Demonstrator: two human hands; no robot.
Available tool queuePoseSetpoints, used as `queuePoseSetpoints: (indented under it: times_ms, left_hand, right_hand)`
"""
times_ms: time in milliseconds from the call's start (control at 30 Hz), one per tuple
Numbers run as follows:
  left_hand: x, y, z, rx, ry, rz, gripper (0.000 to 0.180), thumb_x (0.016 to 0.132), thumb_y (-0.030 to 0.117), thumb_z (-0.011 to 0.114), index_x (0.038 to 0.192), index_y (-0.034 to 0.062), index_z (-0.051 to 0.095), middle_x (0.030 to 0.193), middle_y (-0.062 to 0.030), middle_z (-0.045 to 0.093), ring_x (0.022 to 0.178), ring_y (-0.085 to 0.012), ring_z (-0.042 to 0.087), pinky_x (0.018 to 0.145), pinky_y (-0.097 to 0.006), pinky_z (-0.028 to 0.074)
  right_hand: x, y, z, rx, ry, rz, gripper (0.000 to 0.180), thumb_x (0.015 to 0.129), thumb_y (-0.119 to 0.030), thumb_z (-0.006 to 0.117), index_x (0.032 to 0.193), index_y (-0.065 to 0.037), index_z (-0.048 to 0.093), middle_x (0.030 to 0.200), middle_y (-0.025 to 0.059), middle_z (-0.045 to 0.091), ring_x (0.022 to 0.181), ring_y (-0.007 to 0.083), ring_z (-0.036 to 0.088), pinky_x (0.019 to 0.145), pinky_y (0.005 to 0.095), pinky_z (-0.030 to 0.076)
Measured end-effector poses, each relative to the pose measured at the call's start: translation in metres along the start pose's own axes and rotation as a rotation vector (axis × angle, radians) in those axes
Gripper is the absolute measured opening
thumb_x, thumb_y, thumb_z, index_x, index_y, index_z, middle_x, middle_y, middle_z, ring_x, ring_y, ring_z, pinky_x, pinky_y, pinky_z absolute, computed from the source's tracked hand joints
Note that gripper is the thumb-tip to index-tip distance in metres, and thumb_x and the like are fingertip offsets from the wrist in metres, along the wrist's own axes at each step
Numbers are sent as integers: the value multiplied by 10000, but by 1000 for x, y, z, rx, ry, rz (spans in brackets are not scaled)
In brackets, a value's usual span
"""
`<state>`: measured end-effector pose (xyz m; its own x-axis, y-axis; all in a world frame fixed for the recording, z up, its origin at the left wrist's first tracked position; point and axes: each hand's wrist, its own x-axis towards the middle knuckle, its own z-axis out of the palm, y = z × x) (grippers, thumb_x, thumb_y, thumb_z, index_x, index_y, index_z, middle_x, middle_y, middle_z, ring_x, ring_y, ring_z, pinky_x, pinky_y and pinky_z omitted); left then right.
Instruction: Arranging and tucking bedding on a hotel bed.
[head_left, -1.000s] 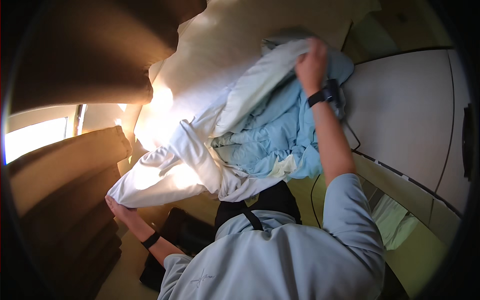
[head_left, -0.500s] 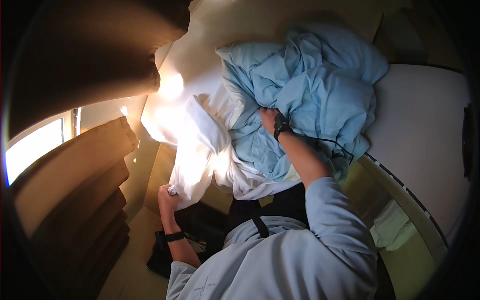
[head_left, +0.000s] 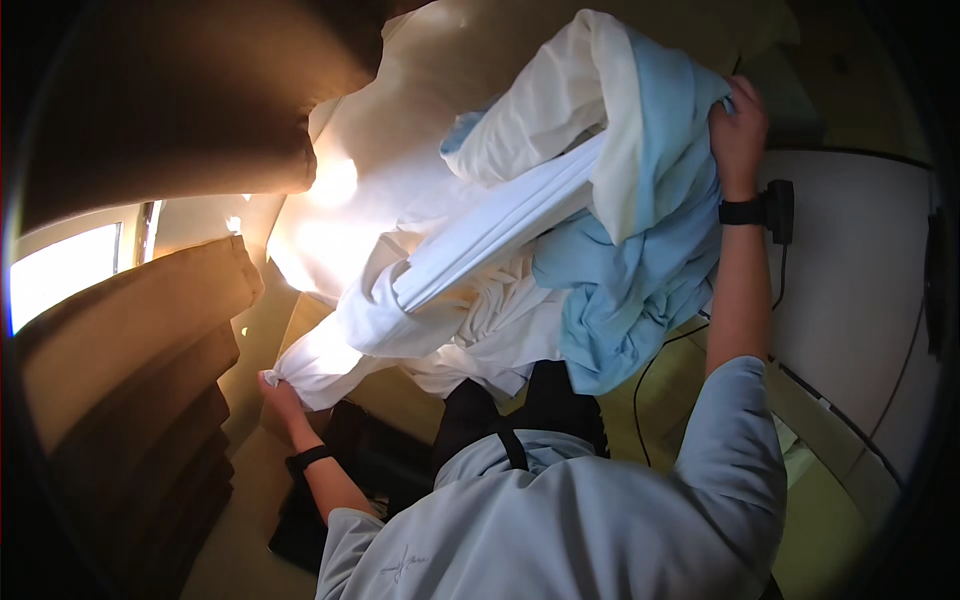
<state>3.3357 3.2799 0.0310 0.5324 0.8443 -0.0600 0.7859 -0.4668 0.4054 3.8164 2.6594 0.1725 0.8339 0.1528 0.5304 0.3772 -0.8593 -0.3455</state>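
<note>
My left hand [head_left: 283,397] is closed on a gathered corner of white bed linen [head_left: 385,318], low at the left. The linen is pulled into long taut folds that run up to the right, and its far end goes in under the bedding there. At the upper right my right hand [head_left: 739,140] is closed on the edge of a light blue duvet [head_left: 630,290] and lifts it. The duvet's cream underside [head_left: 545,105] shows where it folds over. My right fingertips are partly hidden by the fabric.
Brown curtains [head_left: 130,330] hang at the left beside a bright window [head_left: 65,270]. A pale bed surface [head_left: 400,130] lies behind the bedding. At the right stands a white panel [head_left: 850,270] with a dark edge. A black cable [head_left: 638,400] hangs from my right wrist device.
My right hand has moved up and right, raising the blue duvet and turning up its cream side. My left hand has drawn the white linen further left, stretching it taut.
</note>
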Motion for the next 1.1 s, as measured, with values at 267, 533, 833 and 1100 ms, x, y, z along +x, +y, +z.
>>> queuePoseSetpoints:
  times_ms: [267,533,833,1100]
  left_hand:
    - [11,2,-50,-623,53,-253,220,770,23,485,974,-45,533,908,-116,579,804,-232,553,773,-329,454]
    - [-63,222,10,-499,-597,273,683,763,144,673,1351,54,338,1202,-132,500,1076,-248,499,900,-340,424]
    - [-168,203,150,-606,-1063,434,722,766,285,652,1356,-7,356,1320,-212,448,1192,-348,452,1007,-365,354]
    - [-192,265,70,-18,-878,432,505,659,265,702,1091,17,621,1137,-221,584,1031,-351,576,881,-385,466]
  right_hand:
    - [-78,-26,69,290,-319,-26,279,696,12,492,934,6,639,1010,162,629,931,342,594,819,374,487]
    - [-256,-147,103,805,-856,327,215,742,-67,518,892,15,650,843,208,643,796,352,629,697,386,497]
    - [-249,-175,3,1174,-986,705,273,753,-60,534,993,51,604,874,115,642,841,148,588,772,281,438]
    - [-215,-187,-20,440,-415,141,239,728,-72,560,955,1,555,787,184,590,780,362,571,864,454,440]
